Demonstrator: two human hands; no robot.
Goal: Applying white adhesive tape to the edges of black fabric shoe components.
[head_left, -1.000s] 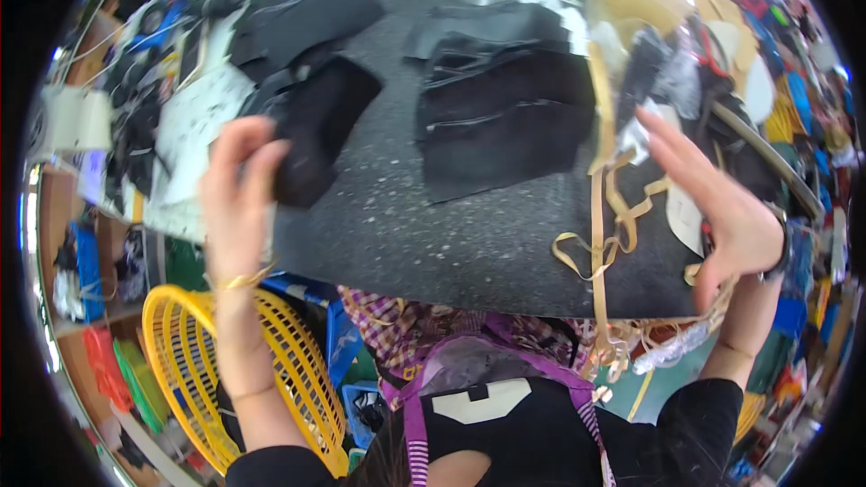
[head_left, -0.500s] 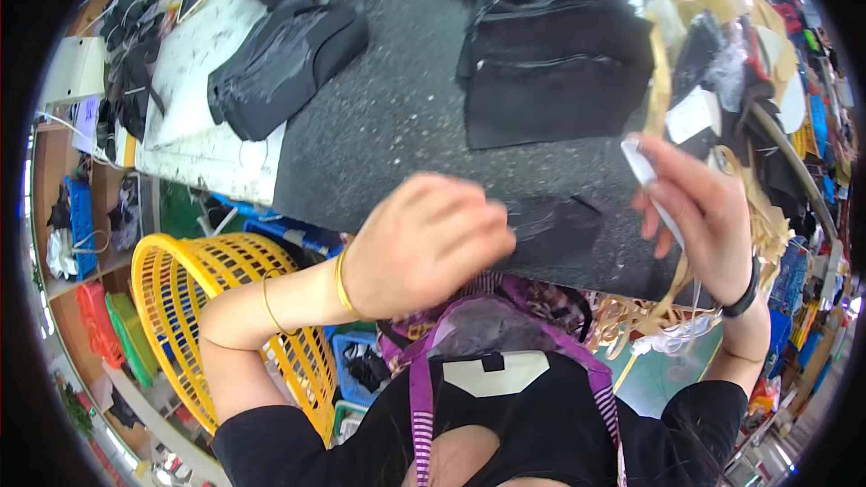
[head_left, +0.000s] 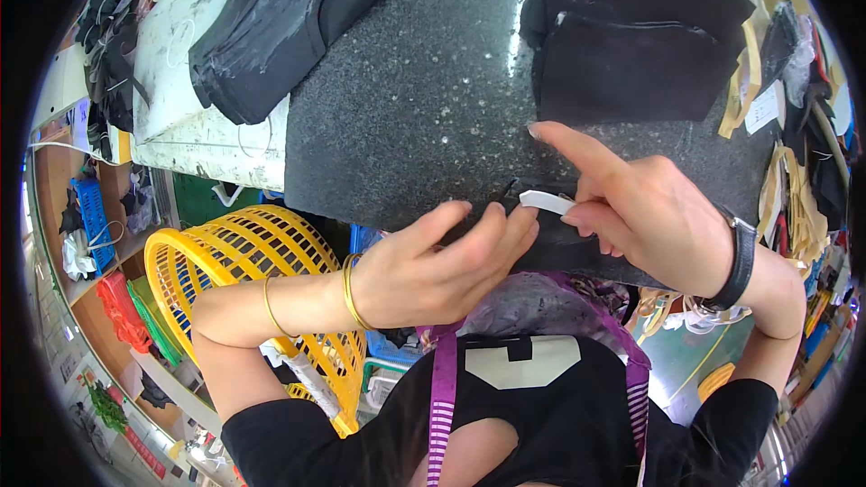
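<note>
White and slim, the flat tool (head_left: 545, 202) sat pinched in the right hand (head_left: 631, 207), over the dark piece (head_left: 557, 242)—probably light, stiff, best held mid-length. The left hand (head_left: 442, 269) lay beside its tip, fingers extended—any grip indeterminable.

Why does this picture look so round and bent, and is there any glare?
Head view: a wide fisheye lens, so the corners go black and the shelving at left bends near the rim; head view: a bright streak of glare beside the dark stack; head view: the white strip in the right hand looks fairly sharp.
</note>
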